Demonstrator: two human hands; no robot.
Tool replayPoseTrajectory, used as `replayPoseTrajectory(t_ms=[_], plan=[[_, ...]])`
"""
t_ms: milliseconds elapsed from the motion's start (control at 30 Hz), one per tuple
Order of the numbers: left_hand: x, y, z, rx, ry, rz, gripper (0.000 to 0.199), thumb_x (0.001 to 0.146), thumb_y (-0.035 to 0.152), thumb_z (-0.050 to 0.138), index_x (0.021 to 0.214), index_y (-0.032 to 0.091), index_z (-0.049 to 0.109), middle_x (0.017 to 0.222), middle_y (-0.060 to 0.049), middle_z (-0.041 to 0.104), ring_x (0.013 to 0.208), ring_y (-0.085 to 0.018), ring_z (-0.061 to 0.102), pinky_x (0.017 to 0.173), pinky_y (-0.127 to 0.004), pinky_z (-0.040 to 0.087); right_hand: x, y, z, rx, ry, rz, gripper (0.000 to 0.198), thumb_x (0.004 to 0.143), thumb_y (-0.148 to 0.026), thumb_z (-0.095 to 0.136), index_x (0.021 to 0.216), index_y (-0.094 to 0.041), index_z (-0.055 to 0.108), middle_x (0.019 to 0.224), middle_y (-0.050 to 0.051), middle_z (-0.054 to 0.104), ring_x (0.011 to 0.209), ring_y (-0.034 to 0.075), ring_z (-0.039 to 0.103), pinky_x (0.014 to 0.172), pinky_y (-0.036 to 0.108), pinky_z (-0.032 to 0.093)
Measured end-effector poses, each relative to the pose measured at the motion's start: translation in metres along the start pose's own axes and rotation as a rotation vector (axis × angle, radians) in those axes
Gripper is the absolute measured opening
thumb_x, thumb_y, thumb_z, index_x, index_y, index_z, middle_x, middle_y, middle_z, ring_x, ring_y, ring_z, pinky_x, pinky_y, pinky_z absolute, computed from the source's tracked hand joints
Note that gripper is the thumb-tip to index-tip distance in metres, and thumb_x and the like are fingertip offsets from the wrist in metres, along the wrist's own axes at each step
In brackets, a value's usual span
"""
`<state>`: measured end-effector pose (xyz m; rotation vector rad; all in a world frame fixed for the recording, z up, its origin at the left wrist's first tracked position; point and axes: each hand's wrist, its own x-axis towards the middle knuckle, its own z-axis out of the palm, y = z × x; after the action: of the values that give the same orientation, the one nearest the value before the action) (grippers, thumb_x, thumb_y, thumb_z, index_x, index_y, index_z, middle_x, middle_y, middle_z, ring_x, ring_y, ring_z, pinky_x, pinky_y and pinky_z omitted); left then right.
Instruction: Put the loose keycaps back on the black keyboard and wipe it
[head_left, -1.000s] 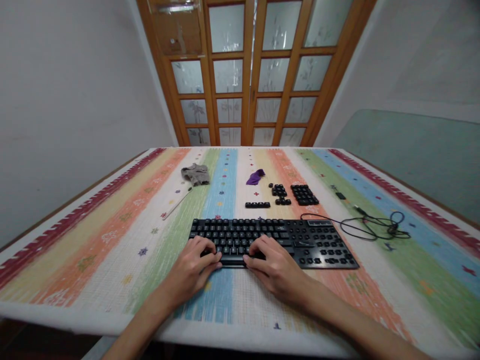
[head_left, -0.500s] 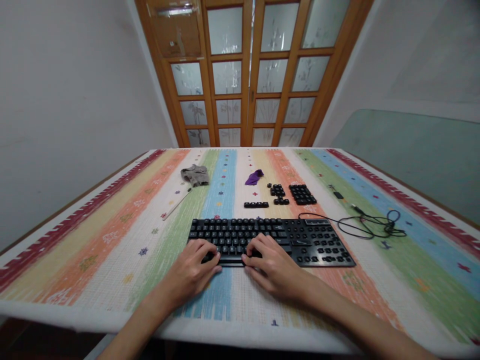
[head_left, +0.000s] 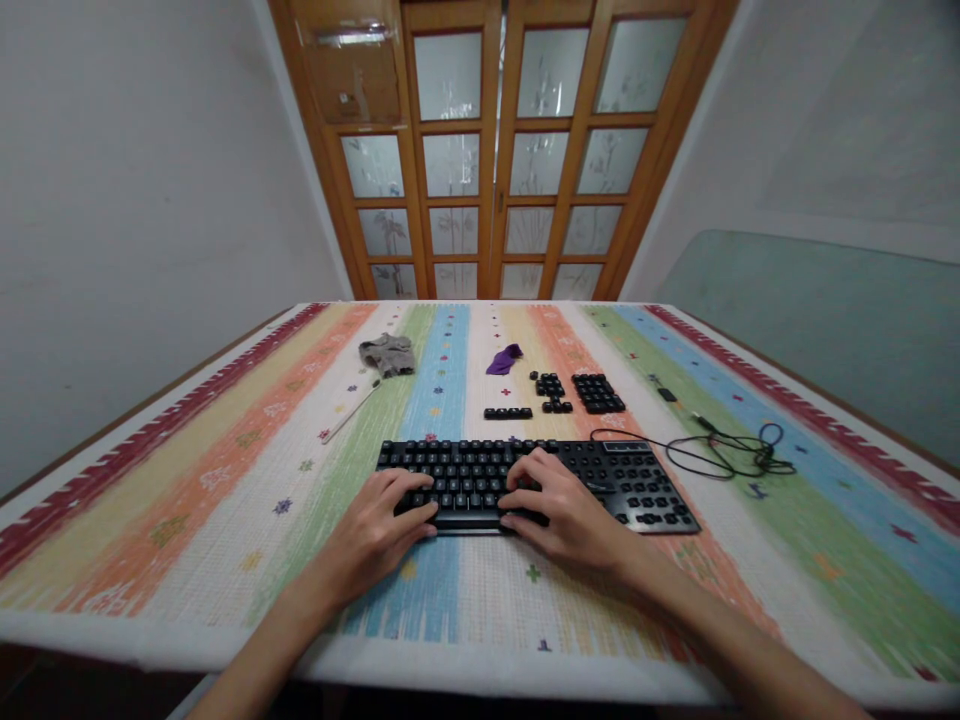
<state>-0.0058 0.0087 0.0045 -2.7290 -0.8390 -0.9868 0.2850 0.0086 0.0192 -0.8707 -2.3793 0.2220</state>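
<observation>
Keyboard (head_left: pixel 466 473) sits at the near middle of the counter (head_left: pixel 150 570). Stripped so far, by the look of it: the right-end section, bare sockets showing. Its caps appear to be the loose keycaps (head_left: pixel 598 393) grouped just beyond. Main letter block still capped; space bar (head_left: pixel 469 521) looks seated. I'd call it partway, bigger block remaining.

Left hand (head_left: pixel 380 518) and right hand (head_left: pixel 559 508) rest on the near edge, one at each end of the space bar, fingers curled, thumbs apart, half open. No grip visible; hidden fingertips, can't tell.
</observation>
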Motion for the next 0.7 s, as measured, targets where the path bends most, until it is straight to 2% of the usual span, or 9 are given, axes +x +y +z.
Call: replayPoseTrajectory(t_ms=[200,367,500,567,700], plan=[[-0.002,0.003,0.001,0.031,0.007,0.004,0.015,0.092,0.013,0.06,0.1,0.02,0.07,0.116,-0.01,0.063,0.105,-0.025,0.055,0.086,-0.047,0.054,-0.005,-0.004,0.013,-0.073,-0.054,-0.078,0.016,0.093,-0.019,0.059,0.081,-0.017,0.069,0.094,0.007,0.062,0.089,0.02,0.049,0.078,0.036,0.041],[0.002,0.006,-0.003,0.054,0.048,0.024,0.014,0.093,0.014,0.059,0.102,0.018,0.068,0.112,-0.01,0.066,0.102,-0.024,0.058,0.084,-0.045,0.056,0.013,0.002,0.002,-0.042,-0.002,-0.101,0.017,0.095,-0.022,0.056,0.086,-0.017,0.07,0.094,0.007,0.063,0.088,0.02,0.05,0.08,0.037,0.042],[0.004,0.022,-0.002,0.014,0.013,-0.022,0.024,0.094,0.012,0.056,0.115,0.018,0.066,0.116,-0.011,0.065,0.109,-0.024,0.058,0.09,-0.044,0.056,0.04,0.033,-0.008,-0.094,0.043,-0.063,0.016,0.094,-0.021,0.055,0.089,-0.015,0.069,0.091,0.008,0.065,0.088,0.021,0.052,0.083,0.037,0.043],[0.002,0.035,0.003,0.0,-0.058,-0.025,0.033,0.096,0.012,0.051,0.128,0.015,0.059,0.126,-0.012,0.062,0.121,-0.025,0.054,0.098,-0.045,0.054,0.053,0.056,-0.008,-0.158,0.024,-0.001,0.012,0.092,-0.02,0.058,0.094,-0.014,0.069,0.093,0.009,0.066,0.092,0.023,0.054,0.087,0.039,0.043],[-0.004,0.061,0.017,0.051,-0.249,-0.026,0.051,0.097,0.022,0.051,0.146,0.011,0.041,0.15,-0.013,0.044,0.141,-0.029,0.036,0.109,-0.048,0.047,0.076,0.098,0.0,-0.267,-0.059,0.094,0.014,0.086,-0.017,0.066,0.098,-0.012,0.07,0.096,0.012,0.068,0.096,0.026,0.056,0.088,0.04,0.043]])
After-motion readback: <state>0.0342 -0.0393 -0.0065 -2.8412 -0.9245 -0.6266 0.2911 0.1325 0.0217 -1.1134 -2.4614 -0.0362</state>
